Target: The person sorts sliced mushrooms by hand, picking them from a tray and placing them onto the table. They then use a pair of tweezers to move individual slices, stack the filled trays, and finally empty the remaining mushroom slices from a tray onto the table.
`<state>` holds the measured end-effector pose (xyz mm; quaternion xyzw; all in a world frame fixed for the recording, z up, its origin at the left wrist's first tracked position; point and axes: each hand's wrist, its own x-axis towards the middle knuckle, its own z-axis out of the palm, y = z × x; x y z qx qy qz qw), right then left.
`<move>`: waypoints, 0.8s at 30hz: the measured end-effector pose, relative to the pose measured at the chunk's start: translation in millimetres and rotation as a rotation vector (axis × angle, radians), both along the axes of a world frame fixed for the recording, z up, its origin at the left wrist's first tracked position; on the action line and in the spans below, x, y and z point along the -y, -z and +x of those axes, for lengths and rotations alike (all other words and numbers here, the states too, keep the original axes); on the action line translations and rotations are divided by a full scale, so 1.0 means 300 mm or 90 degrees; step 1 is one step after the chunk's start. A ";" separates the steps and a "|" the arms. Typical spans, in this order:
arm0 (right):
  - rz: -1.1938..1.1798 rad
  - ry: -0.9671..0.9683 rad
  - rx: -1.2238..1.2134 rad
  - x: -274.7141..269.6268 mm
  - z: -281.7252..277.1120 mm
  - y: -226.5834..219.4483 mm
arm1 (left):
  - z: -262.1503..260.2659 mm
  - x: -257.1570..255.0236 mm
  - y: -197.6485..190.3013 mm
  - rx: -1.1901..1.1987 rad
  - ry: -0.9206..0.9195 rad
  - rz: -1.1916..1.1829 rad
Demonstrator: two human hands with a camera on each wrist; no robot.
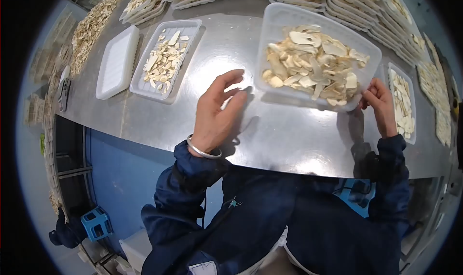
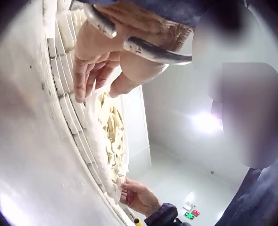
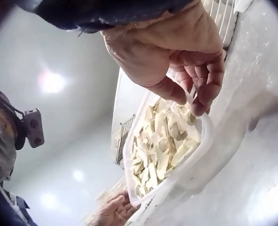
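A translucent white plastic bin (image 1: 282,17) holds a heap of pale dried slices (image 1: 313,62) that look like sliced mushrooms. It is tilted over the metal table (image 1: 231,43). My right hand (image 1: 380,103) pinches the bin's near right corner; in the right wrist view thumb and fingertips (image 3: 201,106) meet at the rim. My left hand (image 1: 217,113) is held left of the bin, thumb and fingers apart with nothing between them. From the left wrist, its loosely bent fingers (image 2: 80,87) overlap the bin's end.
To the left lie a shallow tray (image 1: 195,26) with scattered slices and a bare white tray (image 1: 115,62). Another filled tray (image 1: 410,130) lies right of my right hand. Stacked trays (image 1: 299,5) line the far edge, and loose slices (image 1: 94,29) are heaped far left.
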<state>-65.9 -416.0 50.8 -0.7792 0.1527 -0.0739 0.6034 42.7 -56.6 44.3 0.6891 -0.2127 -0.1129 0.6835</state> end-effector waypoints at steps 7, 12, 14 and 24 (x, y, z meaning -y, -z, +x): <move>-0.082 0.081 0.164 0.101 0.022 0.041 | -0.019 -0.077 0.047 -0.025 -0.058 0.010; -0.455 0.192 0.216 0.073 0.024 0.000 | -0.038 -0.102 0.058 -0.037 -0.067 0.028; -0.661 0.238 0.255 0.099 0.024 -0.021 | -0.046 -0.104 0.052 -0.021 -0.067 0.034; -0.207 0.114 0.260 -0.208 -0.059 -0.273 | -0.100 -0.118 -0.059 0.051 -0.143 0.008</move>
